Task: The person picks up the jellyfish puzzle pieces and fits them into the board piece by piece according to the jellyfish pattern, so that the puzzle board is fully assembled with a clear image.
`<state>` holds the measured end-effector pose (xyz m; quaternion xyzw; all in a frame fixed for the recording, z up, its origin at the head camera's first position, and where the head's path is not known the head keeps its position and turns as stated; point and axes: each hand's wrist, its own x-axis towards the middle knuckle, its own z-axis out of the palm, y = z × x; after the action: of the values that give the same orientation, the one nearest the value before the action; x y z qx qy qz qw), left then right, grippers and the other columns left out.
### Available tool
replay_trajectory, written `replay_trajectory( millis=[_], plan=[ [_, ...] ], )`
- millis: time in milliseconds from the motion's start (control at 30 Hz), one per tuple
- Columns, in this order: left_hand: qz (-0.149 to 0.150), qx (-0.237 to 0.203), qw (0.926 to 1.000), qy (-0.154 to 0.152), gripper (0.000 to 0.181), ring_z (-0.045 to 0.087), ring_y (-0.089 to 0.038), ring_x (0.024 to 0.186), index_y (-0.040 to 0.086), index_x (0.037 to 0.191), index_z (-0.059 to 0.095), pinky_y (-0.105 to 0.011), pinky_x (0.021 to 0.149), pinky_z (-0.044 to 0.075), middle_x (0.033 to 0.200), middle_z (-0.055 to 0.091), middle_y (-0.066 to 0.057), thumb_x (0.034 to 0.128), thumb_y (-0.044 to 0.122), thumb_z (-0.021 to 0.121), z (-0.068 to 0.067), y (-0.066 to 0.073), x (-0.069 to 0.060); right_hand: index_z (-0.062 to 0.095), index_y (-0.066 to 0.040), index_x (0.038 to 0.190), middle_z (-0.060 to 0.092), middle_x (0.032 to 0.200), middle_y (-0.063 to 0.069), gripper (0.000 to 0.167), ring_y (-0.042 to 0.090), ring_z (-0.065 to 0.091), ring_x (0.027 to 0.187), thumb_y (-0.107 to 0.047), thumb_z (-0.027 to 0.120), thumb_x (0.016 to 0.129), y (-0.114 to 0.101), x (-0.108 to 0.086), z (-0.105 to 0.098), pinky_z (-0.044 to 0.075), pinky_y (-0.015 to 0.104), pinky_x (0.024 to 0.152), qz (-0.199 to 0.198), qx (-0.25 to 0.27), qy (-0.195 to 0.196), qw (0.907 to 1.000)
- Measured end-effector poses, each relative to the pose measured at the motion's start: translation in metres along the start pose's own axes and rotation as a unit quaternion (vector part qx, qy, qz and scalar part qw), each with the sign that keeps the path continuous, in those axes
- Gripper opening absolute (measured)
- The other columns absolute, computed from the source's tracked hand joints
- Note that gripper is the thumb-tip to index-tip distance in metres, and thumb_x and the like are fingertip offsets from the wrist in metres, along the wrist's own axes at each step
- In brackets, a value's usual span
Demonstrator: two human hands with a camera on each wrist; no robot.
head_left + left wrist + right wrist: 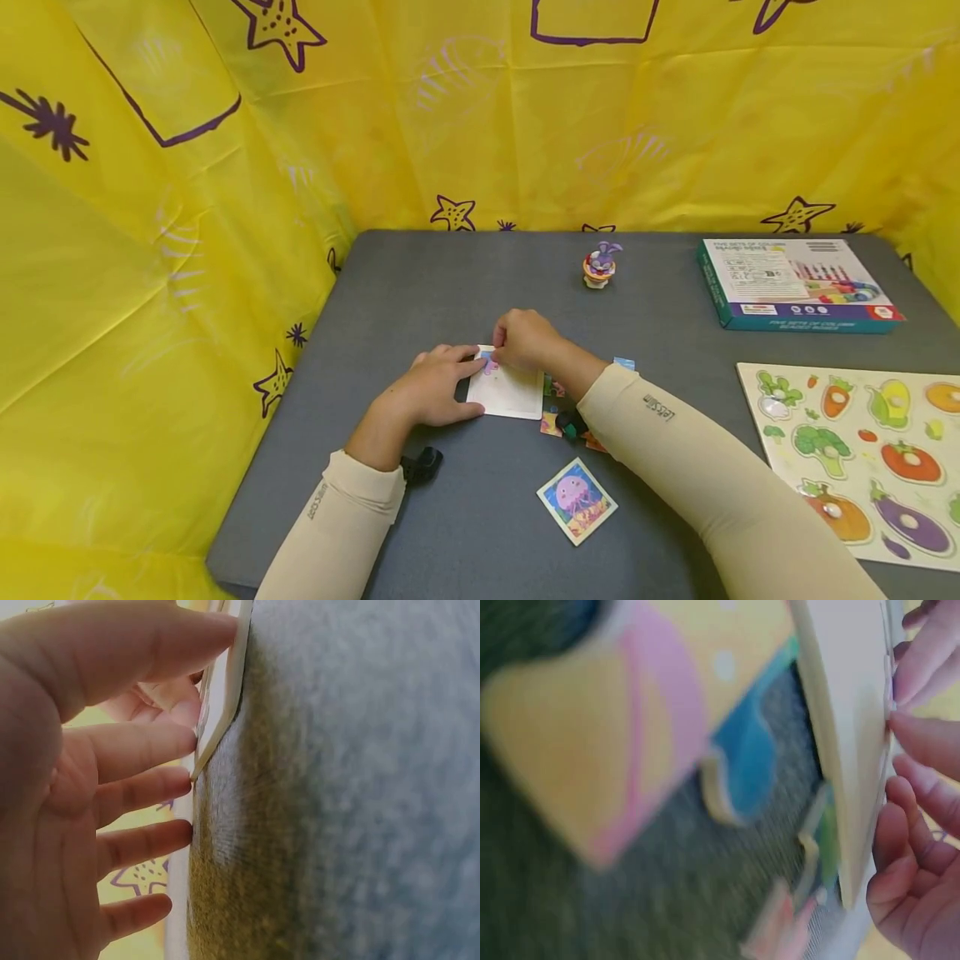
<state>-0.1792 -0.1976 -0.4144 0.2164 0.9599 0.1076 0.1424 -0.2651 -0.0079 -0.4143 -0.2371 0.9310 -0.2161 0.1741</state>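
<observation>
A pale square puzzle tray (517, 400) lies flat on the grey table, with a small pink and blue puzzle piece (490, 365) in its upper left corner. My right hand (527, 340) reaches over the tray, fingers curled, and pinches that piece between thumb and fingertips. Along the tray's left side, my left hand (435, 387) touches the edge with outstretched fingers and thumb. Loose puzzle pieces (550, 425) lie right of the tray, partly hidden beneath my right forearm. Up close in the right wrist view is a yellow and pink piece (570, 742).
A square jellyfish picture (576, 500) lies nearer to me. To the right are a vegetable peg board (817, 417) and a flat toy box (798, 287). A purple rabbit figurine (599, 265) stands farther back. Yellow cloth (480, 125) surrounds the table.
</observation>
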Motion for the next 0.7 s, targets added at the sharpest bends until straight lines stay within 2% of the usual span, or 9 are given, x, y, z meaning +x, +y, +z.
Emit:
replay_trajectory(
  millis=[133, 300, 500, 600, 700],
  plan=[
    [-0.014, 0.011, 0.9998, -0.006, 0.075, 0.040, -0.030, 0.144, 0.018, 0.153, 0.049, -0.053, 0.114, 0.032, 0.161, 0.041, -0.006, 0.0888, 0.050, 0.071, 0.000, 0.003, -0.001, 0.071, -0.015, 0.088, 0.067, 0.089, 0.002, 0.012, 0.022, 0.060, 0.083, -0.026, 0.075, 0.092, 0.007, -0.007, -0.012, 0.047, 0.035, 0.073, -0.013, 0.003, 0.004, 0.9999],
    [-0.018, 0.017, 0.9997, -0.001, 0.074, 0.040, -0.030, 0.143, 0.017, 0.153, 0.049, -0.051, 0.116, 0.031, 0.160, 0.042, -0.007, 0.0891, 0.050, 0.071, 0.000, 0.006, 0.001, 0.073, -0.014, 0.097, 0.070, 0.093, 0.003, 0.008, 0.023, 0.063, 0.088, -0.021, 0.073, 0.093, 0.029, -0.026, -0.035, 0.050, 0.042, 0.082, -0.014, -0.032, -0.006, 0.9994],
    [-0.002, 0.021, 0.9995, 0.023, 0.073, 0.037, -0.032, 0.143, 0.014, 0.151, 0.051, -0.052, 0.117, 0.030, 0.160, 0.039, -0.010, 0.0887, 0.046, 0.072, 0.004, 0.007, 0.004, 0.072, -0.009, 0.108, 0.072, 0.102, 0.008, 0.021, 0.027, 0.064, 0.094, -0.022, 0.076, 0.091, 0.063, -0.052, -0.047, 0.051, 0.048, 0.089, 0.012, -0.069, -0.025, 0.9973],
    [-0.001, 0.014, 0.9994, 0.033, 0.073, 0.036, -0.032, 0.145, 0.013, 0.152, 0.049, -0.052, 0.118, 0.029, 0.160, 0.038, -0.010, 0.0894, 0.043, 0.073, 0.005, 0.009, 0.005, 0.069, -0.006, 0.105, 0.069, 0.100, 0.010, 0.030, 0.029, 0.061, 0.095, -0.029, 0.079, 0.088, 0.075, -0.063, -0.047, 0.050, 0.048, 0.088, 0.030, -0.091, -0.026, 0.9950],
    [0.012, 0.010, 0.9993, 0.034, 0.066, 0.037, -0.032, 0.146, 0.013, 0.150, 0.051, -0.051, 0.119, 0.030, 0.159, 0.040, -0.010, 0.0915, 0.036, 0.071, 0.006, 0.012, 0.005, 0.067, -0.007, 0.097, 0.065, 0.093, 0.009, 0.030, 0.028, 0.058, 0.090, -0.033, 0.079, 0.087, 0.082, -0.069, -0.043, 0.048, 0.045, 0.083, 0.042, -0.107, -0.026, 0.9930]
  ],
)
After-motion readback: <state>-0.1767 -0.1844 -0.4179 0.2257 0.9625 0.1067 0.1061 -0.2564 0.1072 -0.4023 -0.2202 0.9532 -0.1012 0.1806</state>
